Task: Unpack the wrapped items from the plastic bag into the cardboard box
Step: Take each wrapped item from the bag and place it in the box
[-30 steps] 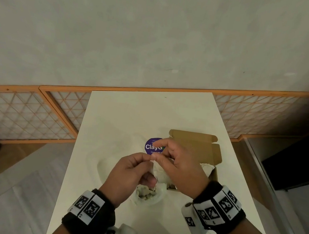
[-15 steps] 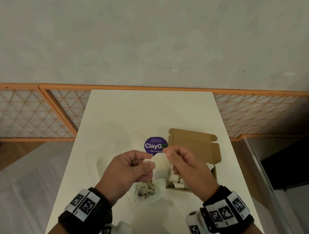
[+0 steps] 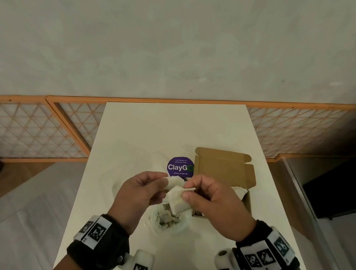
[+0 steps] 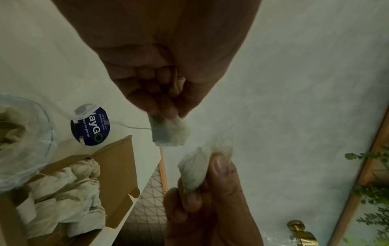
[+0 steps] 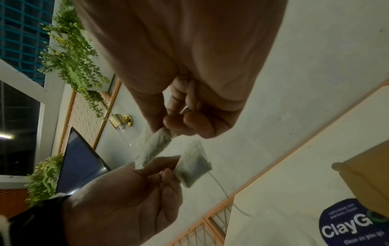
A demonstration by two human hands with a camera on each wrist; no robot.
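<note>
Two white wrapped items are held just above the clear plastic bag (image 3: 166, 222), which lies open on the table with more wrapped pieces inside. My left hand (image 3: 163, 183) pinches a small white pouch (image 4: 169, 131) with a thread trailing from it. My right hand (image 3: 186, 191) pinches the other wrapped item (image 3: 178, 201) between thumb and fingers. The two items are close but apart in the wrist views. The cardboard box (image 3: 224, 169) stands open to the right of the bag, with several white wrapped items (image 4: 63, 191) inside.
A round purple ClayGo sticker (image 3: 180, 167) is on the white table (image 3: 150, 131) left of the box lid. An orange lattice rail (image 3: 29, 126) runs behind the table against the wall. A dark screen (image 3: 343, 191) stands at the right.
Both hands have come up from the bag mouth with white wrapped items. The hands have drawn slightly apart, so that each holds its own piece.
</note>
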